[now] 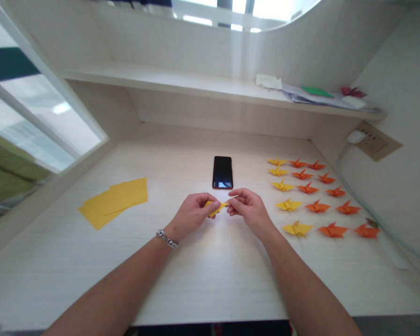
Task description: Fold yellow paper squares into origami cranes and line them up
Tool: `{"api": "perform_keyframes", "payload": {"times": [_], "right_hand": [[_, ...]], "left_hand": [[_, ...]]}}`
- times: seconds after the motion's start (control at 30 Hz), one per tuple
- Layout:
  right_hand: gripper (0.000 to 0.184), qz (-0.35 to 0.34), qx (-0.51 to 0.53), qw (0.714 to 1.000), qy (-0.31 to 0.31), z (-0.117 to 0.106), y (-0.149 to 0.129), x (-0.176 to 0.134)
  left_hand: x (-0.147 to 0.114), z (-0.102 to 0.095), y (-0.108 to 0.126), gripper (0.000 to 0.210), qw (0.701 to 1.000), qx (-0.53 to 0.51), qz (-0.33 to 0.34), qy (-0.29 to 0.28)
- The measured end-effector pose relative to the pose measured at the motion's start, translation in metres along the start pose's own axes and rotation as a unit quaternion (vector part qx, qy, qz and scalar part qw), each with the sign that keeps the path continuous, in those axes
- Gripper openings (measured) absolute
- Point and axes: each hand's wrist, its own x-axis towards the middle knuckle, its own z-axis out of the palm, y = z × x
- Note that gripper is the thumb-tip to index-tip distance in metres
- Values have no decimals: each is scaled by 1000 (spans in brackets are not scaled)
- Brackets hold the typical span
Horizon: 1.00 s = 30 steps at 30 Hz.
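Note:
A small piece of folded yellow paper (214,208) is pinched between the thumb and fingers of my left hand (195,211), above the middle of the desk. Its pointed right end reaches the fingertips of my right hand (248,208), which are closed on that tip. Part of the paper is covered by my left thumb. Just beyond both hands lies a black phone (222,172), flat with its screen up. To the right stand folded paper cranes in rows: a column of yellow cranes (289,205) and two columns of orange cranes (317,206).
Flat yellow paper sheets (126,196) overlap on the left of the desk (210,275). A shelf (182,86) spans the back, bearing papers (294,93) and a dark red folded paper piece (353,92). A pale cable (350,186) runs down the right from a wall socket (378,142).

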Motion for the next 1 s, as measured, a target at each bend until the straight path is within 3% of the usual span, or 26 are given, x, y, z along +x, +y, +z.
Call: {"api": "perform_keyframes", "payload": {"times": [0.4,0.67,0.8,1.0], "right_hand": [[24,-39,-213,975,-44,-2,6,-2],[26,-25,-167,984,-48,1,9,-2],[18,-56,-237,968,-54,0,7,-3],[13,-66,-287,955,-41,-2,2,-5]], "left_hand": [[-1,1,2,25,1000,-4,0,-10],[-2,1,0,26,999,16,27,-2],[-2,1,-3,26,998,54,34,1],[-1,-2,-3,28,998,22,1,-54]]}}
